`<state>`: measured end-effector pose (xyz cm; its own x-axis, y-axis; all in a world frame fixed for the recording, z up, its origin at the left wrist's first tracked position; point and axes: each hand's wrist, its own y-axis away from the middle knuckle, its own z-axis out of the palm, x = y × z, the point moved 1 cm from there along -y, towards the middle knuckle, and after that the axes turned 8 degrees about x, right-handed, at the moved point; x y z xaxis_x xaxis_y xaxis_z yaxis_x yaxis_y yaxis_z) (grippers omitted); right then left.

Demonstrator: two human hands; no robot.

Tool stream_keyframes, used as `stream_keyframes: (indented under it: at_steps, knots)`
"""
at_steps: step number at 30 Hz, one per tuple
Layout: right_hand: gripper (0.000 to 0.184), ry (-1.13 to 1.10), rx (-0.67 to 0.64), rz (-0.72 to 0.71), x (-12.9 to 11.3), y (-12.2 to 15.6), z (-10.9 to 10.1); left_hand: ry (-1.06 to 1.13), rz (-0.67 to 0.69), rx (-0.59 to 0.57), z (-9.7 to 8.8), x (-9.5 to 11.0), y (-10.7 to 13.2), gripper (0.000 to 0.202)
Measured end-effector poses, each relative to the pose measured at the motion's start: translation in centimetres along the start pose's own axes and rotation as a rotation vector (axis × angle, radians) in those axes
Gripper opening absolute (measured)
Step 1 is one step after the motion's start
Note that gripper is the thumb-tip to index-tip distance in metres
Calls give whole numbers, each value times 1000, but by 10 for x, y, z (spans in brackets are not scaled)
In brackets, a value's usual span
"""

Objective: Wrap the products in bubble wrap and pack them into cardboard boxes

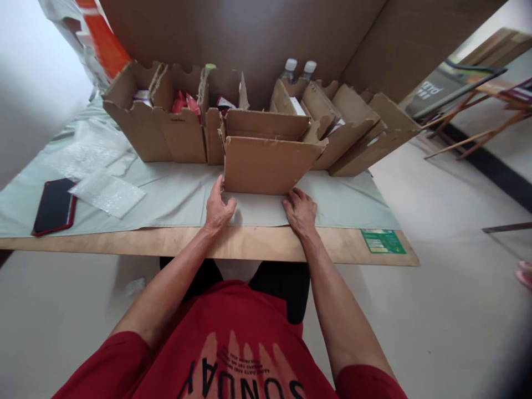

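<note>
An open brown cardboard box (266, 163) stands on the pale green cloth (174, 194) in front of me, its near flap raised. My left hand (216, 208) rests at the box's lower left corner, fingers reaching up against the flap's edge and thumb apart. At the lower right corner my right hand (300, 210) lies on the cloth, fingers curled and touching the bottom of the box. Neither hand has anything enclosed in it.
Behind stands a row of open cardboard boxes (166, 119) with packets in them, and two bottles (298, 69). A dark phone (55, 206) and bubble wrap (106, 193) lie at the left. The wooden table edge (249, 244) carries a green sticker (383, 241).
</note>
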<state>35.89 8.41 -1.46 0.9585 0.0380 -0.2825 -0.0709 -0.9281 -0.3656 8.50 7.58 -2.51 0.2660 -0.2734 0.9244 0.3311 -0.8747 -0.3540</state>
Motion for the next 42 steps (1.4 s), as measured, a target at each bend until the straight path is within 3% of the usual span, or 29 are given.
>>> stream_keyframes:
  at_steps: [14, 33, 38, 42]
  knots:
    - [50, -65, 29, 4, 5, 4, 1, 17, -1, -22, -2, 6, -2, 77]
    - [48, -217, 70, 28, 8, 7, -1, -32, -21, 42, -3, 16, 6, 71]
    - [50, -329, 81, 35, 21, 4, -14, -57, -39, 48, -14, 30, 12, 70]
    - [62, -472, 63, 56, 32, -20, -33, -82, 2, 4, -20, 48, -13, 76]
